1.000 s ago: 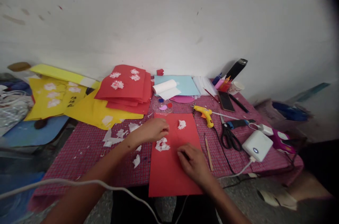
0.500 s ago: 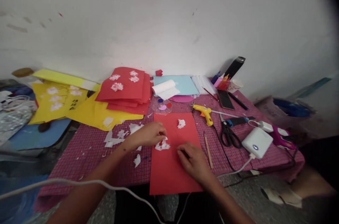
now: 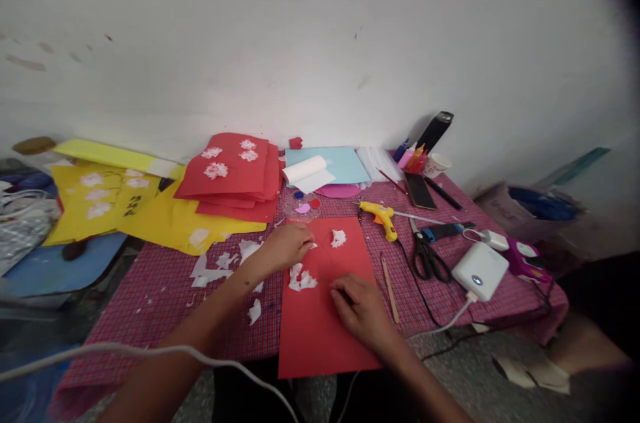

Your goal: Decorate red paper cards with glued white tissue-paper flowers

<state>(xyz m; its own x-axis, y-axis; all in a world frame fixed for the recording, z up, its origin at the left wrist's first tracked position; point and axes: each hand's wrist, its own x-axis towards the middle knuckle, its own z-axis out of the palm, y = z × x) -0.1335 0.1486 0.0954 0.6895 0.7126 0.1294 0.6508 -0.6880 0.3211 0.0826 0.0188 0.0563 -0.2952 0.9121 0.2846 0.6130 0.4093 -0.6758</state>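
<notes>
A red paper sheet (image 3: 325, 343) lies in front of me at the table's near edge. My left hand (image 3: 289, 246) is over its upper left part, fingers pinched, with a small scrap of white tissue paper (image 3: 313, 245) at the fingertips. Below that hand, crumpled white paper pieces (image 3: 302, 279) form a partial ring on the sheet. A fuller ruffled white paper flower (image 3: 339, 237) sits near the sheet's top. My right hand (image 3: 361, 311) rests on the right side of the sheet, fingers curled in; whatever they hold, if anything, is hidden.
Torn white paper (image 3: 210, 271) is scattered left of the sheet. To the right are a yellow glue gun (image 3: 381, 217), black scissors (image 3: 429, 259), a wooden stick (image 3: 390, 291) and a white power bank (image 3: 480, 271). Stacked red sheets (image 3: 225, 186) with flowers lie behind. A white cable (image 3: 150, 348) crosses in front.
My left hand has lifted slightly up and away from the white paper ring, which shows more pieces on its left side. My right hand stays nearly in place. The whole view has shifted slightly.
</notes>
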